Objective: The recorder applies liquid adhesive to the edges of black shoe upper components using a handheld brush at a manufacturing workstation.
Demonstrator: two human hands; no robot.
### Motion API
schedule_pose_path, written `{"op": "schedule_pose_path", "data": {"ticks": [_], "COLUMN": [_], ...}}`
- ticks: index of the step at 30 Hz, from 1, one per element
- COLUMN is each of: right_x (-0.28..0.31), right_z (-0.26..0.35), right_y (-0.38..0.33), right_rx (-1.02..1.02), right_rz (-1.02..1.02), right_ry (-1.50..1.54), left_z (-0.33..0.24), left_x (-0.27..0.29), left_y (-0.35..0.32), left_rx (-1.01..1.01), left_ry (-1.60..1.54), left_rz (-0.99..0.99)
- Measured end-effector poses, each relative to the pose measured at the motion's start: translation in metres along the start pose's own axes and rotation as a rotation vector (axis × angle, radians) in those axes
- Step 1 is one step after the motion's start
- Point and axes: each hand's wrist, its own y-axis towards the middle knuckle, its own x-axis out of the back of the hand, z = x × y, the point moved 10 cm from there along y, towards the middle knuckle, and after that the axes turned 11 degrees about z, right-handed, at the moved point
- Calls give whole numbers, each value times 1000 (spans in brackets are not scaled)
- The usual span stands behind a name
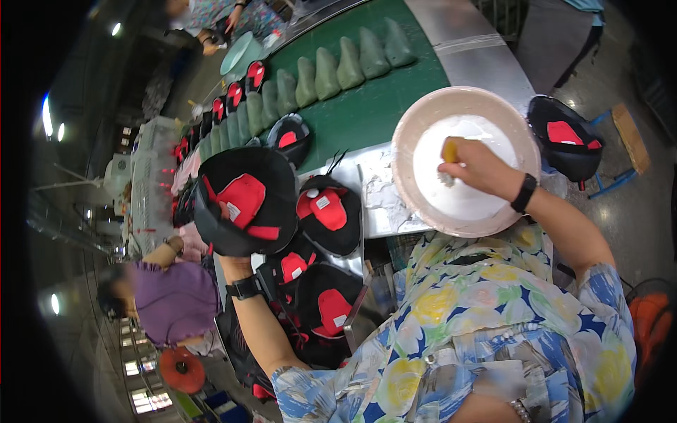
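Floor (638, 211): grey | stool (630, 139): blue-framed, wood-topped | windows (149, 402): bright | ceiling lights (46, 116): lit (otherwise dim)

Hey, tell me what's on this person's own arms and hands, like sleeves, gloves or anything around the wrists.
No gloves show on the left hand or right hand. A black left wristband and black right wristband are worn. The left sleeve and right sleeve are short, with a blue-and-white pattern.
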Motion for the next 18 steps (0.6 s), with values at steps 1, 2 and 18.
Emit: {"op": "schedule_pose_path", "data": {"ticks": [1, 2, 18], "right_x": [-8, -17, 108], "right_z": [9, 14, 64], "right_y": [7, 13, -20], "right_rx": [45, 122, 381], "right_rz": [-17, -49, -253], "right_ry": [-3, -22, -28], "left_z": [9, -1, -85], "left_x": [-19, -48, -249], "left_y": [7, 13, 34], "left_rx": [136, 217, 265], "left_ry": [-569, -916, -538], "left_rz": [57, 185, 791]}}
